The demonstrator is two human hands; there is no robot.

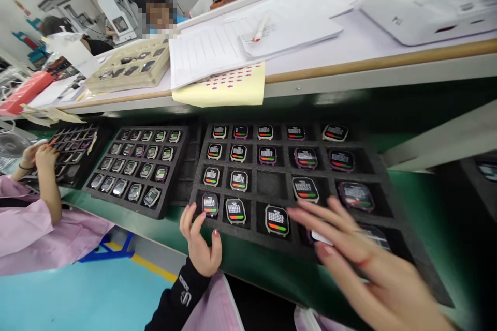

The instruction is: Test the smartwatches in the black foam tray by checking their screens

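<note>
A black foam tray (272,184) in front of me holds several square smartwatch bodies with lit screens. One compartment in its middle has no watch. My left hand (202,243) is at the tray's near left edge, fingers apart, its fingertips by a purple-framed smartwatch (210,204). Over the near right part of the tray, my right hand (361,253) stretches out with its fingers spread and partly hides the watches below. Its fingertips are close to a light-framed smartwatch (277,220); I cannot tell whether they touch anything.
A second foam tray of watches (135,165) lies to the left. Further left, a co-worker's hands (42,158) work at another tray. Above runs a shelf edge (330,70) with papers (217,46), a pen (260,28), a beige parts box (132,64) and a white device (430,5).
</note>
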